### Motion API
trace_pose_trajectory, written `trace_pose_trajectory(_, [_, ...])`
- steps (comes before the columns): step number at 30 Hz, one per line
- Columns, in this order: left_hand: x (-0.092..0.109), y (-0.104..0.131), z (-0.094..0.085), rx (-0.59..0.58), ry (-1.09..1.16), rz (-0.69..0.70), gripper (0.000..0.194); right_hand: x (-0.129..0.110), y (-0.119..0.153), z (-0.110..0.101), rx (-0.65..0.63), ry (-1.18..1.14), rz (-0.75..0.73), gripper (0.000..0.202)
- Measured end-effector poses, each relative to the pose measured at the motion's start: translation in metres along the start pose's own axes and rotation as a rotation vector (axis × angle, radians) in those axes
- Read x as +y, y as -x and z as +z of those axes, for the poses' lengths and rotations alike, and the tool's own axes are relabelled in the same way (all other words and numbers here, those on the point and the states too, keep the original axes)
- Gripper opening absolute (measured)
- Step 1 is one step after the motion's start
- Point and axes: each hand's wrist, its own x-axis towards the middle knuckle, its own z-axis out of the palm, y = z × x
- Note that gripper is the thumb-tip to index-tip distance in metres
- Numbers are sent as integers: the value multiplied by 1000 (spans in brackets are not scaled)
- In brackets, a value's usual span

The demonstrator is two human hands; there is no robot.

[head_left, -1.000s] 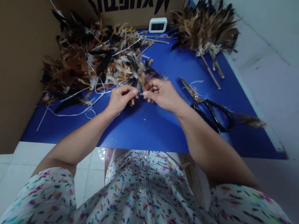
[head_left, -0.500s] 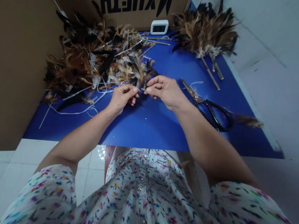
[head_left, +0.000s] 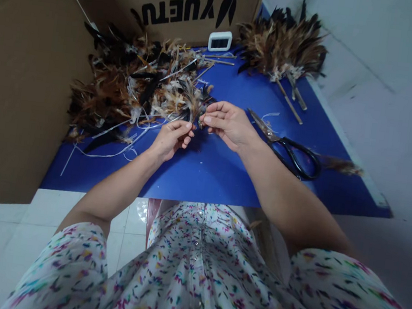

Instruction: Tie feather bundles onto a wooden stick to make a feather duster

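My left hand (head_left: 172, 138) and my right hand (head_left: 227, 123) meet over the blue table (head_left: 207, 170), fingertips almost touching. Both pinch the base of a small bunch of brown and white feathers (head_left: 186, 103) that fans out away from me. What exactly lies between the fingertips is too small to make out. A large loose pile of brown, black and white feathers (head_left: 124, 84) with white strips lies just left of the hands.
Black-handled scissors (head_left: 289, 149) lie right of my right hand. Finished feather bundles on sticks (head_left: 282, 48) rest at the back right. A small white clock (head_left: 220, 41) stands before a cardboard box (head_left: 172, 0). A cardboard wall (head_left: 16, 76) borders the left. A stray feather (head_left: 341, 166) lies at the right edge.
Both hands have shifted slightly away from me toward the feather pile, and the right hand has closed in on the small feather bunch.
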Motion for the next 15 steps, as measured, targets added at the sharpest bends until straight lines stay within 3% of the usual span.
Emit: trace_pose_trajectory(15, [0, 2, 3, -48, 73, -82, 15, 3, 1, 4, -25, 47, -52, 38])
